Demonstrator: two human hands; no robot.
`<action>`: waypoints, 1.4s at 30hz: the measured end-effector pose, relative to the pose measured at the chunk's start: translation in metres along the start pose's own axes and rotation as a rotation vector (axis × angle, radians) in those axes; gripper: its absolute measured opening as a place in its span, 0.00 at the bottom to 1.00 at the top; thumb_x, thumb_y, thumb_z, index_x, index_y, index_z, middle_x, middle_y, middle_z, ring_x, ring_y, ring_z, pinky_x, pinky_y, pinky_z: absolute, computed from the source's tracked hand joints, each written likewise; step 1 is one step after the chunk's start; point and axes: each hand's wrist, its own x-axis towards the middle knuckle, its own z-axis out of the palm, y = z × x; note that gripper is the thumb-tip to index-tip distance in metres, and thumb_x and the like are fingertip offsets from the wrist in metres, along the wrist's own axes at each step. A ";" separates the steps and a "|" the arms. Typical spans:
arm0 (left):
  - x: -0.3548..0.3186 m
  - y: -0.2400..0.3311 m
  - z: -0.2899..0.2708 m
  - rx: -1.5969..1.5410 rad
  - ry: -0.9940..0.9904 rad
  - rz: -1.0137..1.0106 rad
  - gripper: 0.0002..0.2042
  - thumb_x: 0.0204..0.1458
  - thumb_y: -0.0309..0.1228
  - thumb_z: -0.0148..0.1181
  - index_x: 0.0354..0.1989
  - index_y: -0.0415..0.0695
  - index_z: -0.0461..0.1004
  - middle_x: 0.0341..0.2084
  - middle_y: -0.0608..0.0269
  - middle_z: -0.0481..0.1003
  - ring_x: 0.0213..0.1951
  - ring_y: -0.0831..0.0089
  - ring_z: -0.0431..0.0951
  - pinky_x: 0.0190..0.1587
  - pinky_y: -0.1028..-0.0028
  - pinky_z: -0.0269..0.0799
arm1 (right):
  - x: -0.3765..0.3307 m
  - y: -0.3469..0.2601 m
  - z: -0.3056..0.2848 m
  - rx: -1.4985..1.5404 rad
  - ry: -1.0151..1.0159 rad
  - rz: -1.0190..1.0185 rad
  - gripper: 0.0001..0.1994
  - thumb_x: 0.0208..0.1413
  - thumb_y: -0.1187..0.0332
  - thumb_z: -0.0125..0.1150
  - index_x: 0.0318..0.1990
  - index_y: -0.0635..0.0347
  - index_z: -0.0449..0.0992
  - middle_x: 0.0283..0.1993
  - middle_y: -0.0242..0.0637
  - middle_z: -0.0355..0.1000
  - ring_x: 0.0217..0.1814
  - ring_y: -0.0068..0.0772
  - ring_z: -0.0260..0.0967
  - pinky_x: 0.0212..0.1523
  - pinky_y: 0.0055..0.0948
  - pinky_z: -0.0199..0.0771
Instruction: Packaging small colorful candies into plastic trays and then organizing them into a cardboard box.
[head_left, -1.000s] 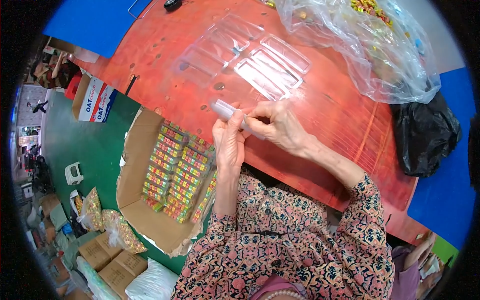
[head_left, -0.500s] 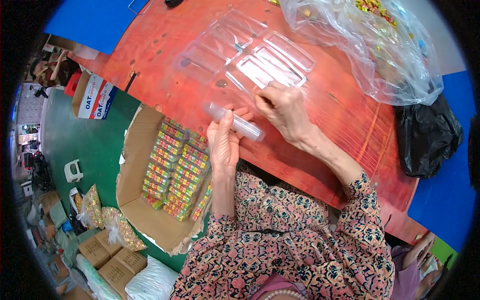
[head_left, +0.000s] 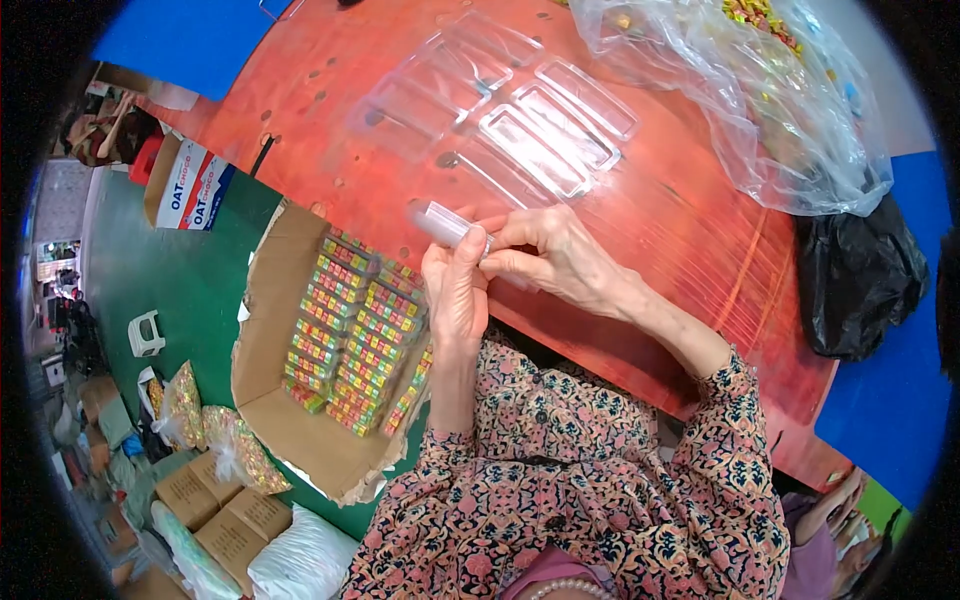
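Note:
My left hand (head_left: 455, 295) is closed around a slim stack of clear plastic trays (head_left: 441, 222), held tilted above the table's near edge. The thumb and fingers of my right hand (head_left: 565, 258) pinch at the near end of that stack, partly covering it. Beyond my hands, several empty clear trays (head_left: 532, 152) lie flat in rows on the red table (head_left: 690, 250). To the left of my left hand, below the table edge, an open cardboard carton (head_left: 283, 270) holds rows of clear packs filled with small colourful wrapped pieces (head_left: 350, 335).
A large clear bag (head_left: 690, 90) with wrapped sweets lies at the far right, above a black plastic bag (head_left: 850, 275). On the green floor at left are a white stool (head_left: 146, 334), filled bags (head_left: 235, 445) and brown cartons (head_left: 225, 530). Another person (head_left: 815, 555) is at lower right.
My right hand has moved left and nearer, from the trays on the table to the stack. My left hand keeps hold of the stack.

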 end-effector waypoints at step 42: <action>-0.033 0.017 -0.027 -0.062 0.005 0.132 0.26 0.46 0.35 0.63 0.49 0.36 0.61 0.32 0.65 0.71 0.36 0.79 0.73 0.33 0.74 0.74 | 0.009 -0.010 0.044 0.249 0.018 0.313 0.12 0.54 0.66 0.56 0.21 0.61 0.73 0.14 0.19 0.57 0.16 0.09 0.48 0.16 0.15 0.44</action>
